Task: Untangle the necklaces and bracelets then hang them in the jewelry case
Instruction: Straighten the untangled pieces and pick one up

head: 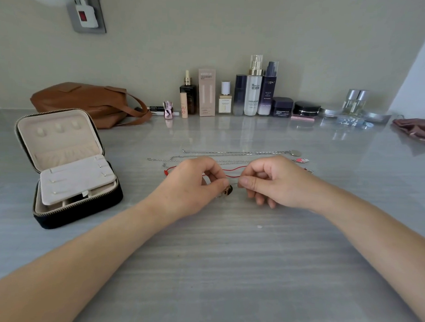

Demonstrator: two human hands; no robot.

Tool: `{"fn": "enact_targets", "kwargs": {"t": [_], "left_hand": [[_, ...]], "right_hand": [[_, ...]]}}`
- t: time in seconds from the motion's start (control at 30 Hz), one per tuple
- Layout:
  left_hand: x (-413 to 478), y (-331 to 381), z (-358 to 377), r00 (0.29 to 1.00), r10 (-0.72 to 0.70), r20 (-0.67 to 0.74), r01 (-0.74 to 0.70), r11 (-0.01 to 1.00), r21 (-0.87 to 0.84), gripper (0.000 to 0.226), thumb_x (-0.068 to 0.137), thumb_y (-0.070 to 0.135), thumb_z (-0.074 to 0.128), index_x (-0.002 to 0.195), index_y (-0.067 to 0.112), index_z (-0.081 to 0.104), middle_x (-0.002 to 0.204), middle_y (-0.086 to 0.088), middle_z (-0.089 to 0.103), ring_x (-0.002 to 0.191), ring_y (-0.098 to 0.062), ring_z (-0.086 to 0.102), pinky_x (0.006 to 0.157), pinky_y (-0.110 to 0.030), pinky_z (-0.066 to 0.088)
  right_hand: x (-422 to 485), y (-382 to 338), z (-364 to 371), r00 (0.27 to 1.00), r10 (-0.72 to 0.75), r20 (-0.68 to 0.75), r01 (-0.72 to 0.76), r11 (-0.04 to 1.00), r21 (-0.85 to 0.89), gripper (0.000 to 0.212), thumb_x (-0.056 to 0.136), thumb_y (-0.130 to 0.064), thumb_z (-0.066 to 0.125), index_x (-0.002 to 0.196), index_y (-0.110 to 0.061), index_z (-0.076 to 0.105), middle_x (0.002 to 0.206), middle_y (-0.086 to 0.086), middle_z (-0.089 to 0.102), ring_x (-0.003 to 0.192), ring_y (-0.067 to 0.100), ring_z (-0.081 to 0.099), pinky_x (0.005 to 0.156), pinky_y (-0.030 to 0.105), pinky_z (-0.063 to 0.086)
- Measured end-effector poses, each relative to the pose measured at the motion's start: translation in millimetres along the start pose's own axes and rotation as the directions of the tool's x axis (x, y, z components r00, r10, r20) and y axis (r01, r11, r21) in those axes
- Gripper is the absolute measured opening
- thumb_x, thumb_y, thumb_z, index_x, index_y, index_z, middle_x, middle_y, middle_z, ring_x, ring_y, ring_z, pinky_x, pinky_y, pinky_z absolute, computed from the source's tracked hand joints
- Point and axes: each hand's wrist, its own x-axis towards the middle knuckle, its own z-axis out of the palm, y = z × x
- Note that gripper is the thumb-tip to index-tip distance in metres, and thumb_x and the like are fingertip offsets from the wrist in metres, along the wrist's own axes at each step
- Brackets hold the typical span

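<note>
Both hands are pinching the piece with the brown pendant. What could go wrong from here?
Left hand and right hand pinch the brown-pendant piece close together; a hard pull might tighten a knot or snap it. The red cord and silver chains lie just behind the knuckles, so a careless lift could drag them into a tangle.

free: near tabletop (227, 269) | obstacles: jewelry case (84, 211) left, chains (231, 152) centre, brown bag (88, 101) back-left, bottles (252, 90) along back wall

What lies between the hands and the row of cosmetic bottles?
Silver chains laid side by side and a red cord, then bare table; head view.
</note>
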Motion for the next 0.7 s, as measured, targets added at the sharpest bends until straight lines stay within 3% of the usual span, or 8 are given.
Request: {"fn": "enact_targets", "kwargs": {"t": [0.7], "left_hand": [[-0.4,1.7,-0.2,1.000,-0.004,0.004,0.004,1.000,-0.007,0.018,0.082,0.024,0.063,0.067,0.028,0.055,0.042,0.030,0.052,0.035,0.000,0.042,0.038,-0.008,0.028]], "right_hand": [[-0.5,-0.9,-0.6,0.999,-0.005,0.032,0.005,1.000,-0.001,0.008,0.085,-0.023,0.060,0.078,-0.022,0.062,0.064,-0.002,0.062,0.047,0.001,0.056,0.042,0.019,0.044]]}}
